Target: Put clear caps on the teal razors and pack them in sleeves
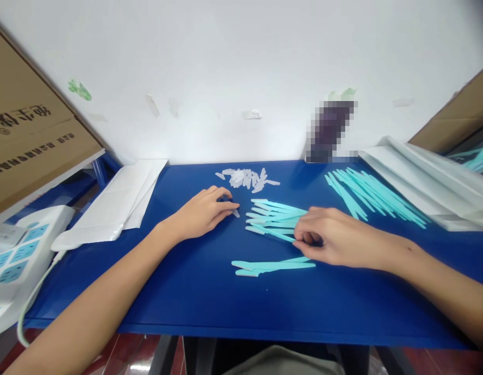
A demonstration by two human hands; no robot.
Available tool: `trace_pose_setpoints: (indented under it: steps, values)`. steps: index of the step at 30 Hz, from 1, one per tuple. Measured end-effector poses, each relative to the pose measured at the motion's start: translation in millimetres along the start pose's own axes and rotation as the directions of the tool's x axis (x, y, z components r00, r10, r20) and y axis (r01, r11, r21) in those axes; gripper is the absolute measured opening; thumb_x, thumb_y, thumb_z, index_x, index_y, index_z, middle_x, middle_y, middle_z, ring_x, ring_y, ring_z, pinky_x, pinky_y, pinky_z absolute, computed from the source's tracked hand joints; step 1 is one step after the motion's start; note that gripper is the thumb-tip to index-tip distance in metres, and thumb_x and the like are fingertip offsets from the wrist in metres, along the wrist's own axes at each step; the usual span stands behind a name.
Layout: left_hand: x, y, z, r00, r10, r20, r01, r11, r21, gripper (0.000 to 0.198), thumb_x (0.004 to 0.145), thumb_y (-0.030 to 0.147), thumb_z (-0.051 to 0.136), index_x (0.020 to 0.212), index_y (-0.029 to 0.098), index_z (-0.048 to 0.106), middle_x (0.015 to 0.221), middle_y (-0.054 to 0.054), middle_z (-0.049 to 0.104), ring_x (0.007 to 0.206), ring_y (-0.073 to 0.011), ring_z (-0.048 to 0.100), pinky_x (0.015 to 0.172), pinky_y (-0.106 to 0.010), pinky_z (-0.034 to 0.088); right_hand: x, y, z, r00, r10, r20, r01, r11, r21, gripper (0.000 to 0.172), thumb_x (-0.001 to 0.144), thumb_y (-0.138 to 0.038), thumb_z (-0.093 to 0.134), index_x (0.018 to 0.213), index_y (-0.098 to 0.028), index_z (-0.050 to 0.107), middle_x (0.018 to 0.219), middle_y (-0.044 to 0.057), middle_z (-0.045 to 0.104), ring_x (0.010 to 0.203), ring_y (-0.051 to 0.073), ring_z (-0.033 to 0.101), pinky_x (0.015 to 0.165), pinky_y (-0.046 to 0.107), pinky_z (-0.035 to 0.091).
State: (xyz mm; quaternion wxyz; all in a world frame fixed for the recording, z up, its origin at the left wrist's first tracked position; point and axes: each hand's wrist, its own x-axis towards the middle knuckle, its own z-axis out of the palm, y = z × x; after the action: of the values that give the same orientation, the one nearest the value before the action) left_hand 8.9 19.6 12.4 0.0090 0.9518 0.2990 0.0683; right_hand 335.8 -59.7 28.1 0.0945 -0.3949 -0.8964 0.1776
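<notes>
Blue counter (186, 291) under a white wall: the left hand (202, 212) pinches a small clear cap (235, 212) (fingertips closed), the right hand (335, 237) grips fanned teal razors (272, 219), keeping them gathered.

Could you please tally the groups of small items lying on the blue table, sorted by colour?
Teal stick groups: 3 (by the right hand at, in front, far right)
Clear cap piles: 1
Total: 4
</notes>
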Motion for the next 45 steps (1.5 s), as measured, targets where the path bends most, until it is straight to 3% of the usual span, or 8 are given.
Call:
trace_pose_setpoints:
  steps: [4, 7, 10, 16, 40, 45]
  values:
    - [1, 6, -12.9, 0.998, 0.0, 0.063, 0.014, 0.975, -0.222, 0.019, 0.1, 0.026, 0.062, 0.104, 0.023, 0.08, 0.107, -0.006, 0.07, 0.095, -0.0207, 0.063, 0.089, -0.036, 0.048, -2, 1, -4, 1.0, 0.024, -0.01, -0.023, 0.998, 0.057, 0.017, 0.094, -0.026, 0.053, 0.083, -0.021, 0.065, 0.071, 0.0, 0.065, 0.058, 0.013, 0.053, 0.056, 0.027, 0.037]
    - [4, 21, -16.0, 0.989, 0.036, 0.145, 0.035, 0.886, -0.462, 0.012, 0.094, 0.029, 0.072, 0.096, 0.023, 0.082, 0.093, -0.003, 0.072, 0.083, -0.0151, 0.064, 0.076, -0.028, 0.049, -2, 3, -7, 1.0, 0.009, -0.019, -0.007, 0.994, 0.111, 0.017, 0.095, -0.029, 0.054, 0.087, -0.021, 0.067, 0.072, -0.001, 0.066, 0.058, 0.011, 0.054, 0.057, 0.026, 0.04]
    - [7, 33, -11.4, 0.988, 0.04, 0.147, 0.049, 0.831, -0.554, 0.012, 0.092, 0.031, 0.076, 0.088, 0.022, 0.082, 0.085, -0.001, 0.07, 0.073, -0.012, 0.061, 0.066, -0.025, 0.045, -3, 6, -9, 1.0, 0.0, -0.012, 0.001, 0.991, 0.133, 0.013, 0.093, -0.027, 0.058, 0.086, -0.021, 0.067, 0.072, -0.001, 0.065, 0.058, 0.011, 0.053, 0.057, 0.025, 0.042]
    - [11, 37, -0.4, 0.996, -0.056, 0.073, 0.088, 0.819, -0.567, 0.015, 0.091, 0.032, 0.077, 0.083, 0.018, 0.078, 0.083, -0.001, 0.069, 0.072, -0.0114, 0.06, 0.064, -0.023, 0.044, -3, 8, -9, 0.998, 0.031, 0.054, -0.036, 0.995, 0.09, 0.011, 0.089, -0.024, 0.059, 0.081, -0.021, 0.066, 0.072, -0.001, 0.066, 0.058, 0.011, 0.054, 0.055, 0.025, 0.041]
    - [12, 37, 1.0, 0.999, 0.01, 0.032, 0.011, 0.808, -0.589, 0.015, 0.092, 0.025, 0.074, 0.08, 0.016, 0.073, 0.079, -0.001, 0.07, 0.07, -0.012, 0.061, 0.065, -0.025, 0.046, -6, 16, -12, 0.995, 0.049, 0.092, -0.054, 0.997, 0.057, 0.011, 0.087, -0.023, 0.06, 0.076, -0.022, 0.059, 0.067, -0.003, 0.06, 0.056, 0.011, 0.05, 0.054, 0.025, 0.039]
    - [16, 43, 9.3, 1.0, 0.004, -0.025, -0.018, 0.829, -0.559, 0.015, 0.091, 0.028, 0.075, 0.081, 0.017, 0.075, 0.079, -0.001, 0.07, 0.072, -0.0133, 0.061, 0.067, -0.026, 0.045, -3, 11, -4, 0.997, -0.072, -0.009, 0.072, 0.997, 0.039, 0.015, 0.093, -0.025, 0.057, 0.081, -0.021, 0.065, 0.069, 0.0, 0.062, 0.057, 0.012, 0.051, 0.055, 0.027, 0.039]
